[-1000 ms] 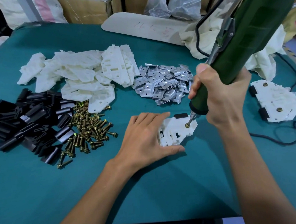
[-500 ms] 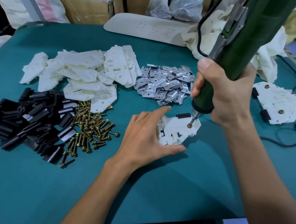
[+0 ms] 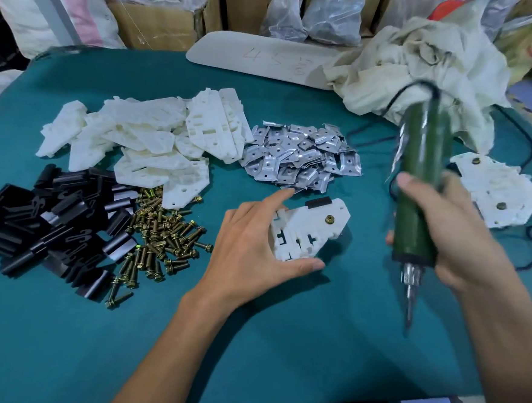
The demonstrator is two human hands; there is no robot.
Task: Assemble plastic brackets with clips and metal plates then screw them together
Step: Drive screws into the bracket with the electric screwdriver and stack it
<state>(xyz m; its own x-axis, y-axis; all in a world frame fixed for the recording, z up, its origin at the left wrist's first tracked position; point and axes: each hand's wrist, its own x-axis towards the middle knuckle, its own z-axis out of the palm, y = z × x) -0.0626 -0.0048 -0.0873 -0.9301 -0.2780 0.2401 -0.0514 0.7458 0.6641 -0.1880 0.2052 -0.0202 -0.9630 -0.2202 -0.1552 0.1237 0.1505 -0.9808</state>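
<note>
Soft, even light falls from above onto the green table [image 3: 299,340]. My left hand [image 3: 249,249] casts a faint shadow toward me, and the white bracket [image 3: 310,226] it holds is sharp. The screwdriver [image 3: 424,146] in my right hand [image 3: 455,226] smears with motion blur. The metal plates [image 3: 299,158] glint. Edges bow outward; the far left corner is dim.

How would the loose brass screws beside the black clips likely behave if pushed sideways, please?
The brass screws lie loose in a heap, so they would probably scatter rather than move together. Their round shanks suggest rolling, likely in curves because the heads are wider. Being metal, they are probably heavy for their size.
</note>
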